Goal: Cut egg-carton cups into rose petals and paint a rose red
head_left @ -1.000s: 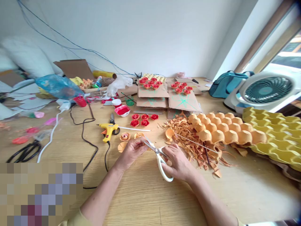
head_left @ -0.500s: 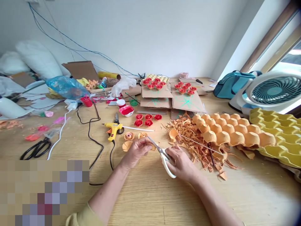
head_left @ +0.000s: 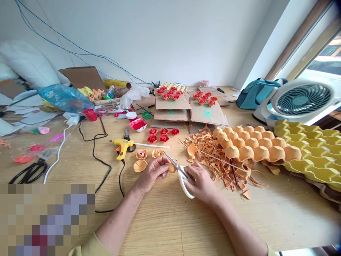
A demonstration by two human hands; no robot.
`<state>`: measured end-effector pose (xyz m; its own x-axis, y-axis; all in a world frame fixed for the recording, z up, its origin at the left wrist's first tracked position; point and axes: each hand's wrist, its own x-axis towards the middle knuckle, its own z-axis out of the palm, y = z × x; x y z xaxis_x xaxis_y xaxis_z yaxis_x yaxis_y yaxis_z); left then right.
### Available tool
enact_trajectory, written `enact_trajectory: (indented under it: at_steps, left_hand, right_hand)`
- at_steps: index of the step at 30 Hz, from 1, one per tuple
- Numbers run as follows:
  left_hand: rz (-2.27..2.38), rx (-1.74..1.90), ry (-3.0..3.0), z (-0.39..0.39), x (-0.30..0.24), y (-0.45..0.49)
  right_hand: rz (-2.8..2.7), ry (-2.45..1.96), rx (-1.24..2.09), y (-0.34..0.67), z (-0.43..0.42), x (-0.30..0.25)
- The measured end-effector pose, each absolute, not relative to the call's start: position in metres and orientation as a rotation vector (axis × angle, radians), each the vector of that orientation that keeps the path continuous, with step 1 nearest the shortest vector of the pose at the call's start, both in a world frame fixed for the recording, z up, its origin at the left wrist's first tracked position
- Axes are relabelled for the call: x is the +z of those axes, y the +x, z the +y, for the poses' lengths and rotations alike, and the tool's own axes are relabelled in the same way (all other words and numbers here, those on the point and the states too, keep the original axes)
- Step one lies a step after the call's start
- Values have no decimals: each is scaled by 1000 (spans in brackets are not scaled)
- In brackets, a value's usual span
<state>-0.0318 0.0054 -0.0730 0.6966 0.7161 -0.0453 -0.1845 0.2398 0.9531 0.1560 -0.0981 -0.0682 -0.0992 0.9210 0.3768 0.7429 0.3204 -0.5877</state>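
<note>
Pinching a small, curved piece of orange moulded pulp [head_left: 171, 168], my left hand [head_left: 152, 173] has thumb and fingers together on its edge, to the right of the yellow plastic glue gun [head_left: 123, 147] and nearer me. My right hand [head_left: 201, 182] is clamped on the white-handled metal scissors [head_left: 178, 167], their blades just beside the piece. Also right of the glue gun and nearer me sits an open orange pulp cup [head_left: 140, 165]; five red-painted roses [head_left: 163, 132] lie beyond it, and a heap of orange shreds [head_left: 221, 163] well to its right.
</note>
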Motion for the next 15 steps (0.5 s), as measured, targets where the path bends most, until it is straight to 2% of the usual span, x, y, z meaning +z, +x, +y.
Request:
enact_trajectory:
  at_steps: [7,15]
  left_hand:
    - [590,699,1070,6,-72,-32]
    - [571,814,1248,5,-67,-31]
  right_hand:
    - [-1902,-1463,368,156,-100,-66]
    - [-1902,-1438,418,156,-97,-69]
